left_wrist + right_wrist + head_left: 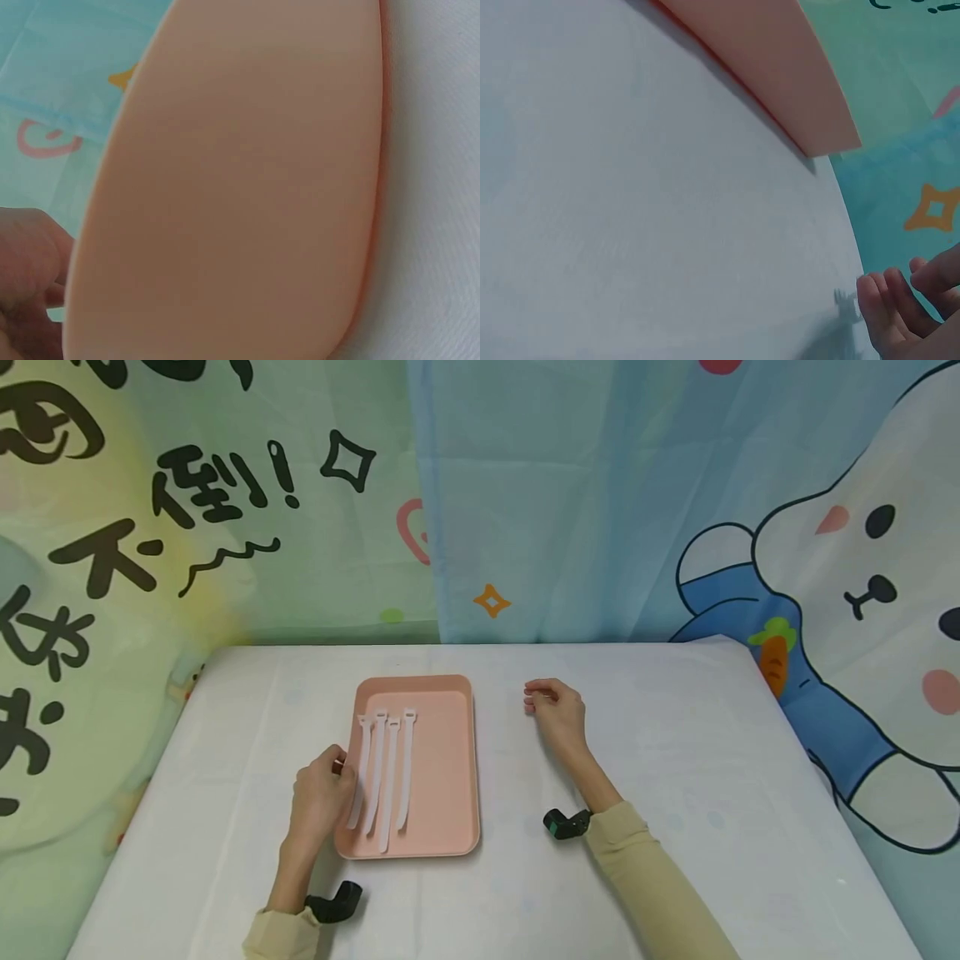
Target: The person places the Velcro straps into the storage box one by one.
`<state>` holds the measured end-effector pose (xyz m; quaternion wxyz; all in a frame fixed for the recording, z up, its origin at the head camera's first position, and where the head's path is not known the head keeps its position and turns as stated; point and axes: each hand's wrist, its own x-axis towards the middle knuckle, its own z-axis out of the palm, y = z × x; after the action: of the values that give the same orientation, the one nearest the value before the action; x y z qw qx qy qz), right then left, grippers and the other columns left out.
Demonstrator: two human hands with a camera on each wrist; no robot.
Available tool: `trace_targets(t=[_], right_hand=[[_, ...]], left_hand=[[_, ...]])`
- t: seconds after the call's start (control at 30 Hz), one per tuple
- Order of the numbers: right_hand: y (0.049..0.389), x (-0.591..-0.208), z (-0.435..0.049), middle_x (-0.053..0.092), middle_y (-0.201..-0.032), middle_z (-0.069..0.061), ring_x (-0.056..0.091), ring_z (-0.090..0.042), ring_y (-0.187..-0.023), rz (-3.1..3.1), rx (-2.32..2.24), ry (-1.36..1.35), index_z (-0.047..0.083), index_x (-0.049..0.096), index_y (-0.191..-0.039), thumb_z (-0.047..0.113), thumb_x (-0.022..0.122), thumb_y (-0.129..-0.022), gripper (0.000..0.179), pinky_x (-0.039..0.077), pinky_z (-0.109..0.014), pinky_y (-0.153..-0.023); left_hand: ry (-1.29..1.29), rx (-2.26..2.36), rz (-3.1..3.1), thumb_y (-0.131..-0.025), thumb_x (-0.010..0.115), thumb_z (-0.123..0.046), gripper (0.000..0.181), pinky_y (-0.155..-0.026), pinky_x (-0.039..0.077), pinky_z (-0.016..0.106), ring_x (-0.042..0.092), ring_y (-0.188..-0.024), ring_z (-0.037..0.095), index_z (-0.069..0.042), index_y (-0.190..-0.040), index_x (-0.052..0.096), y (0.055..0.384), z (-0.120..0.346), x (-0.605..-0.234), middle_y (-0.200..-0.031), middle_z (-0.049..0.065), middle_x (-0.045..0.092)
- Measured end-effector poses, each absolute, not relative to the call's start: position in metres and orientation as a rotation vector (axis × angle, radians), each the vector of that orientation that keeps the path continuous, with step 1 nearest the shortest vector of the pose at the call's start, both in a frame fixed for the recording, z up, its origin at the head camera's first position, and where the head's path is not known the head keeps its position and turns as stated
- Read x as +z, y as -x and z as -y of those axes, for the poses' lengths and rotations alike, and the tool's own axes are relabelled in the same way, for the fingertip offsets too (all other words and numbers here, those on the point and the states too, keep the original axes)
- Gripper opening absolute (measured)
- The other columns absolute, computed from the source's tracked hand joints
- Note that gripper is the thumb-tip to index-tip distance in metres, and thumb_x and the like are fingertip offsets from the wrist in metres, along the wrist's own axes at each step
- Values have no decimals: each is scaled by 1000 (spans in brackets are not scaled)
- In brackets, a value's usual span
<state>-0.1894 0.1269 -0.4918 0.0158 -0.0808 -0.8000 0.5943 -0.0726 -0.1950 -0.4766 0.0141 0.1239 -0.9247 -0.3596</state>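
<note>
From where I stand, four thin white strips (389,785) lie side by side in the left part of a pink tray (442,768). The left hand (318,797) is bent in by the tray's left edge — I can't tell if it grips — and the right hand (561,718) is empty, fingers loosely bent, above the white table (712,735), right of the tray.

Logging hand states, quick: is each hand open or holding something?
Left hand: at the left edge of the tray; grip cannot be told.
Right hand: open, loosely curled, holding nothing.
</note>
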Motion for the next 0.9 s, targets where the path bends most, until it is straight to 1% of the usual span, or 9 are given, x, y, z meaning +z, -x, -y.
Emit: trace_targets(t=[0.13, 0.23, 0.37, 0.43, 0.6, 0.73, 0.9], right_hand=[[190, -494, -133, 72, -113, -21, 72, -30, -101, 2503, 1802, 256, -4, 70, -117, 3, 52, -101, 25, 58, -28, -86], [190, -495, -137, 73, -113, -19, 71, -29, -101, 2536, 1704, 260, 0, 71, -117, 5, 52, -101, 25, 55, -30, -88], [191, -496, -141, 72, -122, -16, 68, -31, -109, 2578, 1619, 286, 4, 71, -121, 7, 52, -100, 29, 50, -42, -95], [191, -496, -142, 70, -128, -15, 66, -32, -116, 2598, 1614, 301, 5, 70, -124, 8, 51, -99, 32, 49, -46, -100], [193, -496, -144, 65, -139, -14, 62, -33, -126, 2639, 1635, 309, 6, 65, -133, 8, 52, -98, 38, 47, -48, -106], [194, -496, -144, 66, -136, -15, 63, -34, -124, 2626, 1675, 293, 5, 62, -136, 8, 59, -96, 41, 48, -47, -104], [193, -494, -141, 70, -127, -18, 64, -34, -118, 2643, 1673, 282, 4, 62, -136, 9, 61, -93, 43, 50, -44, -98]], left_hand=[[-388, -1112, 2879, -91, 55, -5, 17, -53, 46, 34, 64, -65, 26, 1, -101, 67, 73, 196, -477, -87, 20, 73], [-387, -1117, 2874, -91, 55, -5, 16, -53, 45, 32, 63, -64, 26, 1, -100, 67, 73, 196, -478, -86, 20, 73], [-385, -1123, 2873, -91, 55, -5, 16, -52, 44, 32, 62, -63, 25, 1, -100, 66, 73, 196, -478, -86, 20, 73], [-383, -1125, 2875, -91, 55, -5, 16, -52, 44, 31, 62, -63, 25, 1, -100, 66, 73, 196, -478, -86, 20, 73], [-381, -1125, 2878, -92, 55, -5, 16, -52, 44, 31, 62, -63, 24, 2, -101, 66, 74, 195, -478, -86, 20, 72], [-382, -1125, 2881, -92, 55, -5, 16, -53, 45, 32, 63, -64, 25, 2, -101, 66, 74, 195, -478, -86, 20, 72], [-403, -1126, 2898, -93, 55, -6, 19, -54, 49, 35, 66, -66, 27, 4, -105, 66, 73, 195, -476, -89, 22, 73]])
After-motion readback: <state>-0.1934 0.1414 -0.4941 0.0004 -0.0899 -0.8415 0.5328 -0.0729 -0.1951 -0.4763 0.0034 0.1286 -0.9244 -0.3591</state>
